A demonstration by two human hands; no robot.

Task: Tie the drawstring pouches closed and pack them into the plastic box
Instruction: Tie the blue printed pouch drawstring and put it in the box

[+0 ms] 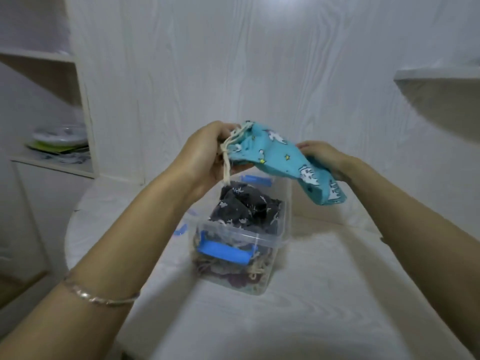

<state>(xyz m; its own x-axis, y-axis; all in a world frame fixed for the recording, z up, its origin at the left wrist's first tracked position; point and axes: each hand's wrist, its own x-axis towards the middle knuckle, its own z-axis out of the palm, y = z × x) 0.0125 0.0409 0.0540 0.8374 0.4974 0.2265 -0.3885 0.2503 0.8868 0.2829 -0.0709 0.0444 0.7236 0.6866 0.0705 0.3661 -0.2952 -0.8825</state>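
Box sits nearest you on the table, clear-walled, with a blue handle on its near side. Cords and cloth show through the wall, and a dark pouch is heaped at the top, above the rim. Just beyond and above it you hold the teal pouch in the air. Your left hand has its fingers curled round the gathered neck, with the cord bunched there and one end hanging toward the box. Your right hand grips the cloth farther along the body, its fingertips mostly hidden by fabric, and the bottom corner droops to the right. The neck looks cinched, but I cannot tell whether a knot is made, so I judge you are at the tying step or just past it. Next, check the knot, fold the loose body and bring it down onto the dark pouch. The box looks nearly full, so it will likely need pressing. Farther off, plates lie on a shelf at left.
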